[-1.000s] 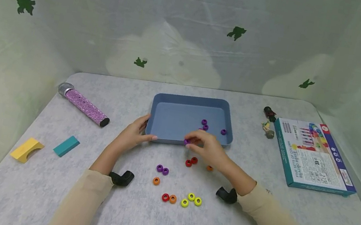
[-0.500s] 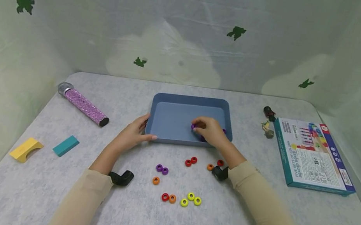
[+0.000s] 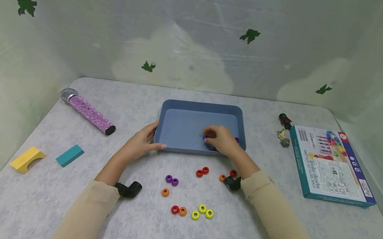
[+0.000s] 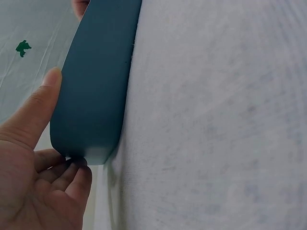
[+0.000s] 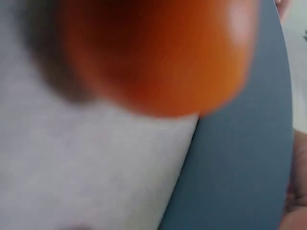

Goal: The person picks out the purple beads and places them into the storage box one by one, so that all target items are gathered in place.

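Observation:
My left hand (image 3: 139,143) holds the front left corner of a shallow blue tray (image 3: 184,124), its thumb on the rim and its fingers curled against the outer wall in the left wrist view. Inside the tray, my right hand (image 3: 223,140) pinches a purple bead (image 3: 205,137) low over the tray floor. Another purple bead (image 3: 236,140) shows beyond that hand, which partly hides other purple ones. In the right wrist view an orange bead (image 5: 163,62) fills the top, close to the lens, and the hand is seen only at the right edge.
In front of the tray lie two purple beads (image 3: 172,180), red beads (image 3: 202,172), orange beads (image 3: 165,192) and yellow beads (image 3: 202,208). A glittery microphone (image 3: 91,113), a teal block (image 3: 70,155) and a yellow arch block (image 3: 27,159) lie left. A flat box (image 3: 332,167) and two small figures (image 3: 285,121) lie right.
My right hand has moved from the tray's front rim into the tray with the purple bead, then stayed nearly still over the last half second. The left hand keeps its place at the corner.

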`<state>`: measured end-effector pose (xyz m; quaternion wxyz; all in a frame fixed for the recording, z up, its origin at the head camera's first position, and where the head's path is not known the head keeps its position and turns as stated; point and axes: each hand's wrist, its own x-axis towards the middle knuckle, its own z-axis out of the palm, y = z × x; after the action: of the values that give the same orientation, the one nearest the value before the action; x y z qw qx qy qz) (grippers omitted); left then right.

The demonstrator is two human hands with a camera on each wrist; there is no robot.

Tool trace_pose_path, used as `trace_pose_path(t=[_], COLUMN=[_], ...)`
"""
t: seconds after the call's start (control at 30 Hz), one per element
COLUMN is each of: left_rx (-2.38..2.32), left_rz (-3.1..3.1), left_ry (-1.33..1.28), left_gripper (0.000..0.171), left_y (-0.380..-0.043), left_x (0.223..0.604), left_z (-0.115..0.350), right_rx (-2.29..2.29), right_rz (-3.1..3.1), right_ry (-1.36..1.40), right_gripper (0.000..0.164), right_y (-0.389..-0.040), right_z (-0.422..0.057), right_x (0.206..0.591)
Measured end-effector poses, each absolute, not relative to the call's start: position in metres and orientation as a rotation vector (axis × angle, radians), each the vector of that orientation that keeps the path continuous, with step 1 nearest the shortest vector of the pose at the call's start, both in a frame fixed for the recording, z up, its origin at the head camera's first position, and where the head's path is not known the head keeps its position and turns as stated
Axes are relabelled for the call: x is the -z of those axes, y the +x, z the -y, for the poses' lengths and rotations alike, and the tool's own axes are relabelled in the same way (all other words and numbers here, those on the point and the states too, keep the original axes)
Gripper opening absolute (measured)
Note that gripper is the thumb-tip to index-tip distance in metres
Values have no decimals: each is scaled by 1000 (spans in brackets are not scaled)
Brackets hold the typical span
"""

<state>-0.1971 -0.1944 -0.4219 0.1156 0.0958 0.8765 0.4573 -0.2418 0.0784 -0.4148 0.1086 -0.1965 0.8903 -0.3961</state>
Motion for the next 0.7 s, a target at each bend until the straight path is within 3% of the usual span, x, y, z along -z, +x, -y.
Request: trace_pose_path(t=[0.37, 0.7], left_rx=[-1339, -1338], left_rz=[-2565, -2585], left_ry=[281, 295], left_gripper=[93, 94], left_y=[-197, -198], left_x=[422, 424], left_z=[195, 195], right_rx=[1365, 1230], right_rz=[-2475, -2311], right_ry=[-1062, -1063], right_gripper=[37, 33], right_y=[-177, -137], right_z=[-66, -44], right_x=[395, 415])
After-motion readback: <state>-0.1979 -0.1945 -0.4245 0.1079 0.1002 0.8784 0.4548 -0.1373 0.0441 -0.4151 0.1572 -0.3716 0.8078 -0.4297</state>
